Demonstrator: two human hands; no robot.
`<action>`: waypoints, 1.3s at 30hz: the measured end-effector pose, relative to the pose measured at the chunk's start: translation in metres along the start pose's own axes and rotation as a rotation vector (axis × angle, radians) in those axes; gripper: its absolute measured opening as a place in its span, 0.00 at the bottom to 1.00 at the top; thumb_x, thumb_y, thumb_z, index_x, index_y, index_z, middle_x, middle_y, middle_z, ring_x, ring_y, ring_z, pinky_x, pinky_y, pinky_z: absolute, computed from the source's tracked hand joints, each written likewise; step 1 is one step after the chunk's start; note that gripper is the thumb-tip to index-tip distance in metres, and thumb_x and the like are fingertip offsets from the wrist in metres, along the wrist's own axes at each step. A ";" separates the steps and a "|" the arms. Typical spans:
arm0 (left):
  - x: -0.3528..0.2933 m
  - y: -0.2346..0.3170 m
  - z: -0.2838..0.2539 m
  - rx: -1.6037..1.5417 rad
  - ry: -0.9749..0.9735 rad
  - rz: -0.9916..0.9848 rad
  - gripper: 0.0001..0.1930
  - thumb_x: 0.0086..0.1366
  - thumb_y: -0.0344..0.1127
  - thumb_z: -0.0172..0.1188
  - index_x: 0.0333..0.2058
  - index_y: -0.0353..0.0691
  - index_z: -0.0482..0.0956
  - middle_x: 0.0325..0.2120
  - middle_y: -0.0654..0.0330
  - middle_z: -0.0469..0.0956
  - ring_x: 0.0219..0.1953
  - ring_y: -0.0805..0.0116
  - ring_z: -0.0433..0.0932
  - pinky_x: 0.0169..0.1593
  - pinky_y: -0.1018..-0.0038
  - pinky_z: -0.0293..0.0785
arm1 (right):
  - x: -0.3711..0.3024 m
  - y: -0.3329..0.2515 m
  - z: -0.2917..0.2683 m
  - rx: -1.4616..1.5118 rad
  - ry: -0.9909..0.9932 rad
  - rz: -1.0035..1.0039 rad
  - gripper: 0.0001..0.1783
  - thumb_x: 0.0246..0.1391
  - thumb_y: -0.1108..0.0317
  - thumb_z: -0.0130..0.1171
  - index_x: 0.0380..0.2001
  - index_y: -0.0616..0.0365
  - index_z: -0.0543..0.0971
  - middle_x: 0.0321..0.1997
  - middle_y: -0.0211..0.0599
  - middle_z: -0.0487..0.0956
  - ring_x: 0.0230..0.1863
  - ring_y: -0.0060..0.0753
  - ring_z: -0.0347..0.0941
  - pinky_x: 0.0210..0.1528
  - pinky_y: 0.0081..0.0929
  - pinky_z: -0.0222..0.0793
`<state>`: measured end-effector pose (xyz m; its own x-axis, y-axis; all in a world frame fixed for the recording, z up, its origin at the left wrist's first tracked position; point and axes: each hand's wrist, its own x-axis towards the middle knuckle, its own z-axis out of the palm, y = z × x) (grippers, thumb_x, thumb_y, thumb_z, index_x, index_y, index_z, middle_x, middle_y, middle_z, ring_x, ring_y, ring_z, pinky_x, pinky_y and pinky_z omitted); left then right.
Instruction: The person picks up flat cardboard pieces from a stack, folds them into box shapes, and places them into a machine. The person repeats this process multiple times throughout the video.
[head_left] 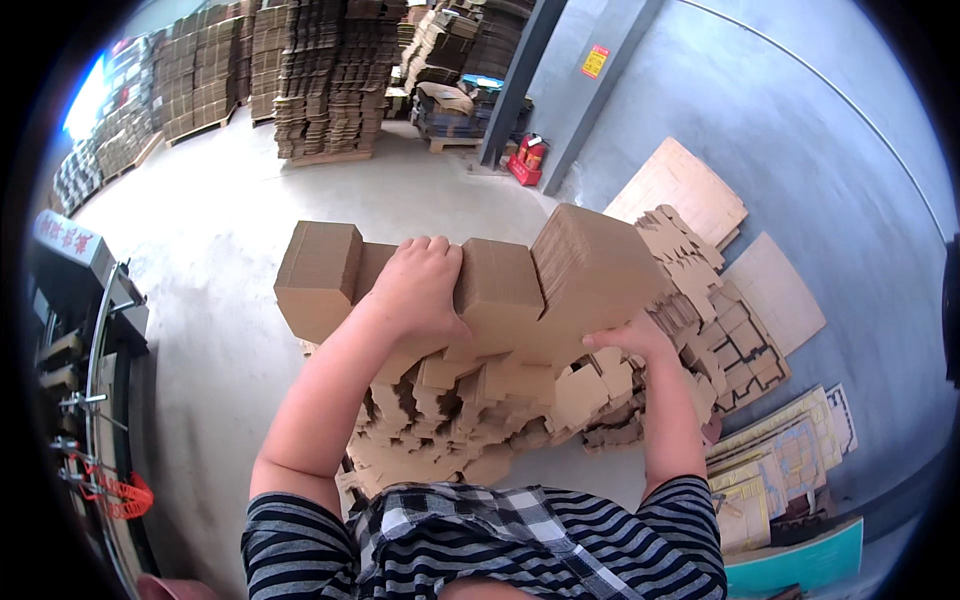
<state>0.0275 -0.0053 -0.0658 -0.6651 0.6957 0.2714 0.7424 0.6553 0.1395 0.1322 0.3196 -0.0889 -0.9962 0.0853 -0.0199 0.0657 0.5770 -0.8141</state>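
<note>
A thick bundle of die-cut cardboard sheets (597, 275), with notches along its upper edge, is held up in front of me. My left hand (418, 285) grips it from above, its fingers over the edge in a notch and its thumb on the near face. At the lower right, my right hand (632, 336) clasps the bundle with the thumb on the near face; its other fingers are hidden behind. Below the bundle lie uneven piles of cut cardboard pieces (440, 435).
More cut cardboard (690, 265) and flat boards (775, 290) lean along the wall at right. A machine (75, 250) with metal rods stands at left. Tall cardboard stacks (325, 80) on pallets, a grey post (520, 80) and red fire extinguishers (528, 158) are farther back.
</note>
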 end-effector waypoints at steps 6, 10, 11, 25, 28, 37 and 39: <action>0.001 0.003 -0.002 -0.065 0.012 -0.008 0.44 0.29 0.50 0.75 0.45 0.30 0.70 0.42 0.51 0.71 0.52 0.52 0.67 0.59 0.64 0.62 | -0.012 -0.058 -0.076 0.196 0.162 -0.475 0.47 0.34 0.68 0.73 0.60 0.62 0.63 0.62 0.39 0.66 0.62 0.30 0.61 0.59 0.33 0.59; 0.000 0.005 -0.001 -0.064 0.018 -0.030 0.45 0.29 0.49 0.75 0.48 0.32 0.69 0.45 0.51 0.71 0.53 0.52 0.67 0.59 0.63 0.62 | 0.003 -0.113 -0.085 -0.192 0.130 -0.835 0.23 0.44 0.68 0.66 0.46 0.61 0.76 0.50 0.37 0.76 0.51 0.31 0.71 0.53 0.28 0.65; -0.003 0.005 -0.002 -0.049 0.019 -0.043 0.46 0.29 0.49 0.75 0.49 0.33 0.69 0.46 0.51 0.71 0.54 0.52 0.67 0.59 0.63 0.62 | 0.011 -0.127 -0.070 -0.262 0.066 -0.916 0.18 0.46 0.69 0.64 0.42 0.61 0.78 0.46 0.37 0.78 0.47 0.32 0.73 0.50 0.27 0.67; -0.001 0.008 -0.001 -0.078 0.059 -0.030 0.47 0.27 0.47 0.76 0.51 0.35 0.68 0.47 0.52 0.71 0.54 0.52 0.67 0.58 0.63 0.63 | 0.041 -0.163 -0.039 -0.695 -0.319 -1.167 0.05 0.47 0.71 0.59 0.29 0.53 0.81 0.27 0.35 0.75 0.32 0.40 0.73 0.34 0.33 0.69; -0.002 0.010 -0.002 -0.089 0.066 -0.030 0.47 0.27 0.47 0.75 0.50 0.35 0.69 0.47 0.52 0.71 0.53 0.52 0.67 0.58 0.63 0.63 | 0.041 -0.168 -0.040 -0.777 -0.327 -1.197 0.04 0.46 0.71 0.58 0.28 0.55 0.80 0.27 0.35 0.75 0.32 0.40 0.73 0.34 0.33 0.69; -0.001 0.004 0.002 -0.083 0.073 -0.005 0.46 0.28 0.47 0.75 0.49 0.33 0.69 0.45 0.51 0.72 0.51 0.52 0.68 0.57 0.64 0.64 | 0.045 -0.160 -0.044 -0.848 -0.098 -1.191 0.03 0.42 0.71 0.55 0.23 0.57 0.75 0.26 0.38 0.75 0.30 0.44 0.73 0.33 0.36 0.69; 0.000 0.005 0.002 -0.090 0.053 -0.009 0.46 0.28 0.48 0.75 0.49 0.32 0.69 0.45 0.51 0.72 0.51 0.52 0.68 0.56 0.64 0.64 | 0.051 -0.153 -0.060 -0.790 0.044 -1.041 0.04 0.43 0.71 0.54 0.24 0.58 0.75 0.27 0.39 0.76 0.31 0.44 0.73 0.34 0.37 0.68</action>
<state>0.0307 -0.0013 -0.0671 -0.6682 0.6719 0.3194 0.7423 0.6306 0.2264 0.0748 0.2847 0.0697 -0.5985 -0.6698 0.4395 -0.6988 0.7048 0.1225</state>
